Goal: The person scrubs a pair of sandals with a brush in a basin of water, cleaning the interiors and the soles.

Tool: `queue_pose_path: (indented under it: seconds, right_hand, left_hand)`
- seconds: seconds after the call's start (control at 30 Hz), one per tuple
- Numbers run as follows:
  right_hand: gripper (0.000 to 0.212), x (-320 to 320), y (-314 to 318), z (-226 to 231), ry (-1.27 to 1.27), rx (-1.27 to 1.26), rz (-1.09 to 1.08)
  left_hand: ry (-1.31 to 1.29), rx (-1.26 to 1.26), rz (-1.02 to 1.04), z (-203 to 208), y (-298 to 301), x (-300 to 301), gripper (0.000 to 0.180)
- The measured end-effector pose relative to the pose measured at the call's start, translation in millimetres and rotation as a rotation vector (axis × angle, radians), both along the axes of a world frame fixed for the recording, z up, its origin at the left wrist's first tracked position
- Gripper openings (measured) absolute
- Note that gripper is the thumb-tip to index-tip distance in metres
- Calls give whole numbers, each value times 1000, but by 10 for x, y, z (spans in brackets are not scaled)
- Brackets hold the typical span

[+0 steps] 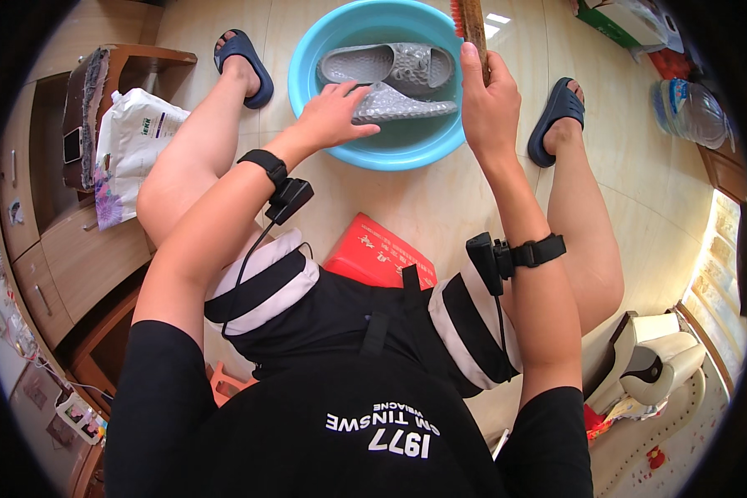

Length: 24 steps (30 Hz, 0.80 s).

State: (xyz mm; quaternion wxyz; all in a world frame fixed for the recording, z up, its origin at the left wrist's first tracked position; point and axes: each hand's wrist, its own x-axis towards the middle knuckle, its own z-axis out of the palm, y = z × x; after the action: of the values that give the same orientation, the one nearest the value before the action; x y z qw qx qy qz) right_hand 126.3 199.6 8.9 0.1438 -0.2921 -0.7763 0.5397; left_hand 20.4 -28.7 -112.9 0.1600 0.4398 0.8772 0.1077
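Both hands are in view, well apart from each other. The left hand (pixel 332 114) is spread open, palm downward, with the fingers parted and the thumb held out to the right. Its fingers lie over the left end of the nearer slipper (pixel 411 108) and appear to touch it; the hand is not closed around it. Whether the fingertips press down cannot be told.

The right hand (pixel 491 104) is closed on a brush (pixel 473 26), the handle lying between the thumb and the curled fingers. The brush is held upright beside the right rim of the basin (pixel 407 160), its red bristles turned to the left. Its upper end is cut off by the top edge of the view.

The nearer slipper is grey, with a bumpy surface, and lies tilted on its side inside the light blue basin. The farther slipper (pixel 373 63), of the same kind, lies just beyond it with its footbed facing up. Water (pixel 394 137) is visible around the pair.

The basin stands on the tiled floor (pixel 311 187) between the person's feet, both of which wear dark sandals (pixel 549 123). A red box (pixel 378 251) sits nearer the body, between the thighs. Each forearm carries a black strap (pixel 539 250) with a small device attached. A white bag (pixel 141 124) is beside the left leg.
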Motion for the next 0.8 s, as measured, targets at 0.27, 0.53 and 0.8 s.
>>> queue_pose_path:
  seconds: [0.27, 0.53, 0.8]
  right_hand:
    - [51, 6, 123, 29, 65, 28, -61]
    - [52, 4, 255, 72, 72, -8, -114]
    - [52, -8, 212, -23, 69, 4, -100]
  left_hand:
    - [75, -55, -146, -299, 379, 112, 77]
    - [267, -113, -81, -711, 439, 322, 78]
    - [209, -113, -72, -867, 459, 372, 67]
